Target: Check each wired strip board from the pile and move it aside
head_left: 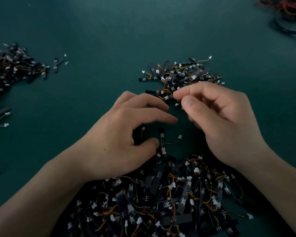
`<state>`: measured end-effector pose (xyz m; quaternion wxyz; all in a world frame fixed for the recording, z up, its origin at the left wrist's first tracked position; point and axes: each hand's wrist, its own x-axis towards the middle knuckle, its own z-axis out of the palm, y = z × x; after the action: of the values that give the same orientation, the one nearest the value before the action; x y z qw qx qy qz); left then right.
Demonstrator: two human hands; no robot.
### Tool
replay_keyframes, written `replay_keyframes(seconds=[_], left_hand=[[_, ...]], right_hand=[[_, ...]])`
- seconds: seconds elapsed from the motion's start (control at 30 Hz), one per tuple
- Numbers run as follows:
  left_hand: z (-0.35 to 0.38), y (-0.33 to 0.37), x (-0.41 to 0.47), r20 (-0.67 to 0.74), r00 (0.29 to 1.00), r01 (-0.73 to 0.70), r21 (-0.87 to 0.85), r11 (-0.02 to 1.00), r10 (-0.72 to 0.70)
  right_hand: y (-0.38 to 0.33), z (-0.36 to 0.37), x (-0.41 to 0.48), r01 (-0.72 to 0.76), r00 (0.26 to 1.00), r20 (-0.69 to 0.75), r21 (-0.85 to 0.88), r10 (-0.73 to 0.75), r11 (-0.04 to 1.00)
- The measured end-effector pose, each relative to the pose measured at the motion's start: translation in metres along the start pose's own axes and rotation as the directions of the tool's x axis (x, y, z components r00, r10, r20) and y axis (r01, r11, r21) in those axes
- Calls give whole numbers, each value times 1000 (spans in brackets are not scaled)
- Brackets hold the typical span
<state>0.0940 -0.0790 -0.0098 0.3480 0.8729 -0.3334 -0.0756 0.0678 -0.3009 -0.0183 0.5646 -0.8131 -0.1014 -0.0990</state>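
Head view, looking down on the dark green table (92, 31).

- Main pile (169, 202) of wired strip boards lies nearest me, between both forearms: black strips, orange and yellow leads, white plugs, all tangled.
- One strip board (161, 141) lies by itself just beyond the pile's far edge, pointing away from me, with its lead curling out to the right to a white plug.
- Left hand (121, 137) is over the far-left edge of the pile. Grip wide: fingers stretched forward and loosely spread, thumb tip touching the left side of that single strip board. Nothing is enclosed.
- Right hand (225, 127) is raised over the near edge of the smaller heap (183, 74) of strip boards that lies further out, right of centre. Grip narrow: fingers curled, thumb and forefinger tips almost together. That spot is blurred, so I cannot tell whether a lead or plug is pinched there.
- A third heap (10, 69) runs off the left edge, with a lone board (55, 65) just to its right.
- Coiled cables (287, 16), red and black, are in the far right corner, out of focus.
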Motion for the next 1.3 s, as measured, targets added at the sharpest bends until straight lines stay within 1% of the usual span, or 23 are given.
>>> replay_keyframes(seconds=[0.1,0.37,0.43,0.5,0.6,0.7,0.73,0.8,0.87,0.97,1.13,1.3], left_hand=[[2,1,0,55,998,-2,78,997,-2],[4,-1,1,39,999,5,82,997,-8],[4,-1,2,5,1000,17,23,1000,-17],[3,-1,2,-60,997,43,-82,996,-48],[4,-2,2,-134,987,66,-185,981,-91],[5,-4,4,-255,963,15,-257,966,-83],[4,-5,5,-293,953,-5,-282,960,-81],[3,-6,5,-319,944,-28,-332,943,-84],[4,-6,5,-305,948,-26,-353,935,-89],[5,-6,4,-284,952,13,-335,942,-114],[6,-5,4,-275,946,71,-346,936,-173],[5,-4,4,-257,951,81,-322,943,-169]], right_hand=[[-1,0,-1,15,1000,21,-59,-14,998],[-2,1,-2,-14,999,46,-65,17,998],[-3,0,-2,-12,999,46,-65,15,998],[-3,0,-2,-6,999,48,-71,10,997],[-3,0,-3,-25,995,97,-29,28,999],[-5,1,-4,-23,983,184,-13,25,1000],[-6,1,-5,-18,977,212,-31,24,999],[-7,2,-5,-4,970,243,-100,28,995],[-6,2,-5,13,975,222,-154,21,988],[-5,1,-4,22,988,158,-122,-3,992],[-7,1,-4,41,989,148,-100,-26,994],[-8,3,-3,25,993,117,-145,-8,989]])
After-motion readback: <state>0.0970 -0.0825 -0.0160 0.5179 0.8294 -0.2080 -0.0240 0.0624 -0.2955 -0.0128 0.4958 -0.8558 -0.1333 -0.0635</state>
